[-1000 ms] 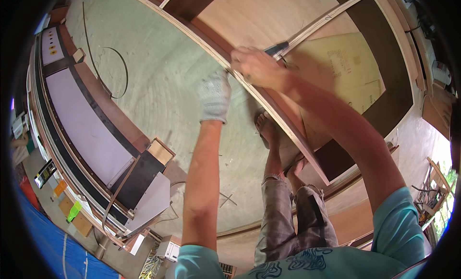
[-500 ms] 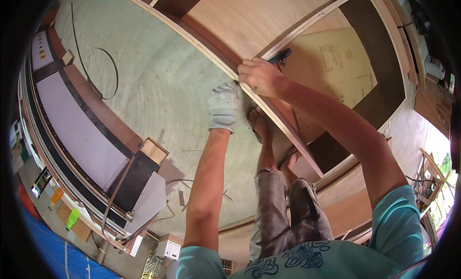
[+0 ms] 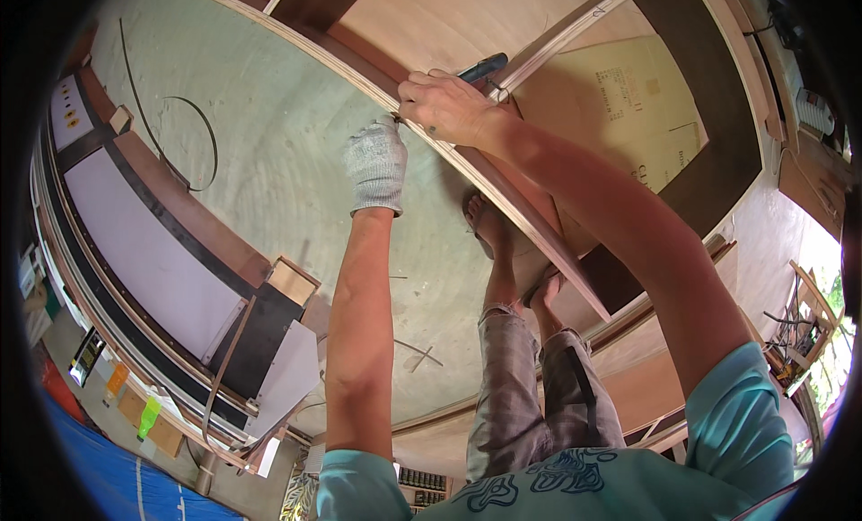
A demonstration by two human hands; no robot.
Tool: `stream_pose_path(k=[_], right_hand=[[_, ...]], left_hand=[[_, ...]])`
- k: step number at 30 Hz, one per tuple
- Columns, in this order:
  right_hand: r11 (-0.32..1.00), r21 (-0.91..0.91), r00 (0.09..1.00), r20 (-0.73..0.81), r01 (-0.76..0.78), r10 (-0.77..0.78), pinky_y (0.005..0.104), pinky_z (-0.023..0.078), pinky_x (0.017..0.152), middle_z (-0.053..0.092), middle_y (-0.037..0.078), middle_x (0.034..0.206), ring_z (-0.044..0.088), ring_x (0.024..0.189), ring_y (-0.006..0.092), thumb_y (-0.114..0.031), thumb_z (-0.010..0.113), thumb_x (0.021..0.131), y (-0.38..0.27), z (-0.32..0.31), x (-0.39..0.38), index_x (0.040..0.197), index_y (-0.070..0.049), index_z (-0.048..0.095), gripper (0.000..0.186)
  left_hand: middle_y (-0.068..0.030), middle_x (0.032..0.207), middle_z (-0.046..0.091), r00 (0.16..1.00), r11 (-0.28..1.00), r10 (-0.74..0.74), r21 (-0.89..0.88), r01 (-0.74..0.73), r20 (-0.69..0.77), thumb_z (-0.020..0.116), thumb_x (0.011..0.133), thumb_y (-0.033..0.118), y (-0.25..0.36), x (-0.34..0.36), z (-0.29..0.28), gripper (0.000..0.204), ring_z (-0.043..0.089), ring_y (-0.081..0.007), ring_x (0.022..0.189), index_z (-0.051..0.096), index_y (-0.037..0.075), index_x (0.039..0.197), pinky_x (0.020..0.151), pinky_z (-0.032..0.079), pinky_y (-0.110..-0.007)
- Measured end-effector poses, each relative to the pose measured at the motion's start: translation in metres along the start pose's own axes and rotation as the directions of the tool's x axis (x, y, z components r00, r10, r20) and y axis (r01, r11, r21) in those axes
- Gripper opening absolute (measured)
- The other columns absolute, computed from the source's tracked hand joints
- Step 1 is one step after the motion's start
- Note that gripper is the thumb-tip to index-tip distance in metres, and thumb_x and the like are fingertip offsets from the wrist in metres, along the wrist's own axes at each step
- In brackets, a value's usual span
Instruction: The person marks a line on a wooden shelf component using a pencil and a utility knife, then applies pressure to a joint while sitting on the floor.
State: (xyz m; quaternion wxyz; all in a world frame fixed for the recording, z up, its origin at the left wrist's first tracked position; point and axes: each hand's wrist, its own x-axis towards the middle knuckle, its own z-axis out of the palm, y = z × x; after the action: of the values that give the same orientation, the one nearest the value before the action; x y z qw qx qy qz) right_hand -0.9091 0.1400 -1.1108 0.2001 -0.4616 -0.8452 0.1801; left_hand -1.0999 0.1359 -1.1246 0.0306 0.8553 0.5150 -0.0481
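Note:
My right hand [image 3: 444, 108], bare, is closed around a dark-handled tool [image 3: 485, 68] whose butt sticks out past the fingers. The tool's working end is hidden, so its exact kind cannot be told. This hand rests on the pale edge of a long wooden board [image 3: 507, 198] in a panelled wooden frame. Just left of it, my left hand [image 3: 375, 166] wears a grey knit glove. Its fingers are curled together at the same edge, beside a small dark bit, and what they hold is hidden.
Dividers and a brown cardboard sheet [image 3: 620, 108] lie within the frame. A pale-panelled cabinet piece [image 3: 148, 225] stands at left, with a curled dark strip [image 3: 214, 144] near it. My feet [image 3: 489, 225] are close to the board. A blue sheet [image 3: 117, 467] is at lower left.
Both hands have moved together up and to the left along the board's edge, the dark-handled tool travelling with the right hand. The whole view has shifted slightly.

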Motion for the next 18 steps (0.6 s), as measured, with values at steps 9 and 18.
stream_pose_path(k=[9, 18], right_hand=[[0.998, 0.058, 0.992, 0.124, -0.011, 0.003, 0.0383, 0.049, 0.093, 0.057, 0.004, 0.1, 0.055, 0.107, 0.0233, -0.008, 0.07, 0.071, -0.008, 0.004, -0.034, 0.092, -0.009, 0.07, 0.021], [0.999, 0.038, 0.998, 0.069, -0.006, 0.004, 0.0389, 0.049, 0.093, 0.059, 0.004, 0.1, 0.056, 0.106, 0.0237, -0.006, 0.068, 0.072, -0.009, 0.003, -0.05, 0.09, -0.009, 0.071, 0.018]], left_hand=[[-0.0098, 0.075, 0.069, 1.0, 0.999, 0.013, -0.046, -0.014, -0.014, 0.06, 0.099, 0.022, 0.023, -0.033, 0.015, 0.013, 0.07, -0.0295, 0.071, 0.065, 0.012, 0.092, 0.064, 0.055, -0.042], [-0.0086, 0.075, 0.068, 0.986, 0.976, 0.168, 0.143, -0.165, -0.005, 0.059, 0.1, 0.022, 0.028, -0.036, 0.009, 0.015, 0.069, -0.0276, 0.068, 0.064, 0.013, 0.09, 0.063, 0.055, -0.043]])
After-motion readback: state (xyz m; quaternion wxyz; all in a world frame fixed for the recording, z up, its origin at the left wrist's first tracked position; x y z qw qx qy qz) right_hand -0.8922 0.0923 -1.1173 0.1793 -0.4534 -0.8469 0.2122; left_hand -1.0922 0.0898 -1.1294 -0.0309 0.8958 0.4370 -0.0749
